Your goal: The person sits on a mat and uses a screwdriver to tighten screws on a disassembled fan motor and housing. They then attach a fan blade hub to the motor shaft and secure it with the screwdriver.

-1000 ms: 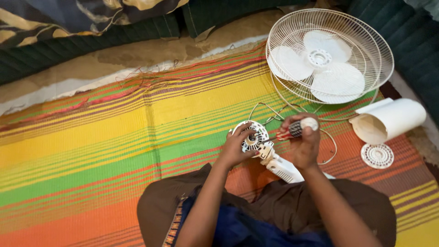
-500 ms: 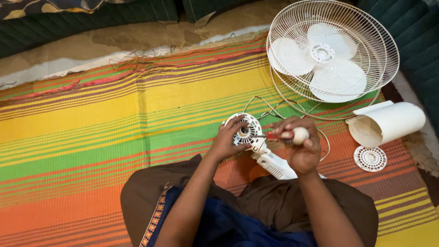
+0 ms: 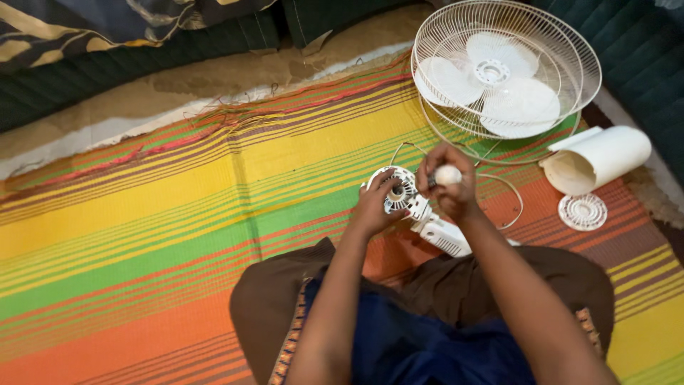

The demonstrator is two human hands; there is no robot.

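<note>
Since the earlier frames, right hand (image 3: 450, 187) has swung from beside the motor to just above it, so the screwdriver (image 3: 442, 176) w/ its round whitish handle end now points down-left toward the motor's centre; left hand (image 3: 375, 207) keeps its place on the motor's near-left edge. View has also drifted a bit, fan guard now sits higher in frame.

Left hand: forearm comes up from lower centre, wrist bent, fingers curled around the rim of the fan motor housing (image 3: 396, 190), gripping it. Thumb side partly hidden, can't tell exactly how far the fingers wrap.

Right hand: forearm comes in from lower right, crossing the lap, wrist cocked inward. Fist closed around the screwdriver handle, knuckles up, pale butt of the handle showing between thumb and fingers. Tip is hidden by the hand and the motor, so contact w/ a screw can't be confirmed.

Motor housing is white, round, ribbed, w/ a dark shaft spot at centre; it joins a white neck piece (image 3: 443, 234) that angles down-right toward the person's knee. Whole assy. rests on the striped mat (image 3: 178, 214), just in front of the crossed legs.

Beyond the hands: white fan guard w/ blades (image 3: 502, 75) lies flat, near. Thin white cord (image 3: 507, 191) loops between guard and motor. White cylindrical cover (image 3: 598, 158) lies on its side at right, a small round white grille disc (image 3: 583, 212) just below it.
</note>
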